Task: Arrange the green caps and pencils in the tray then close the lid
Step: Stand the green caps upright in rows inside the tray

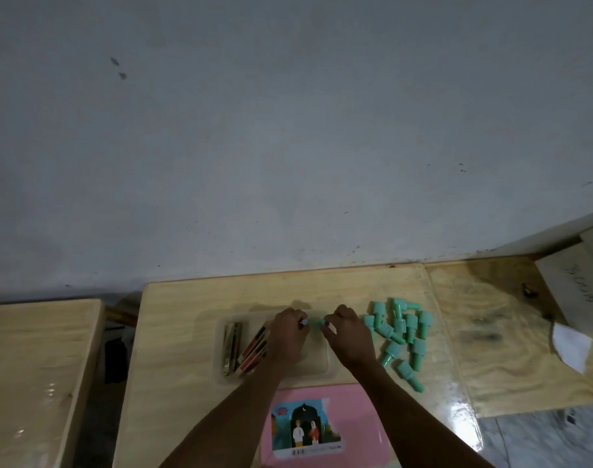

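Note:
A clear plastic tray (322, 368) sits mid-table, with several pencils (251, 349) lying along its left side. Both hands hover over the tray's far right part. My left hand (288, 334) and my right hand (347, 336) pinch green caps (313, 322) between their fingertips, close together; I cannot tell whether it is one cap or two. A loose pile of several green caps (398, 332) lies on the table just right of the tray. The pink lid (325, 427), bearing a picture sticker, lies flat in front of the tray, partly under my forearms.
The wooden table (180, 332) stands against a grey wall. A second table (35, 366) is at the left across a gap. A white box (578, 288) and a scrap of paper (571, 346) sit at the far right.

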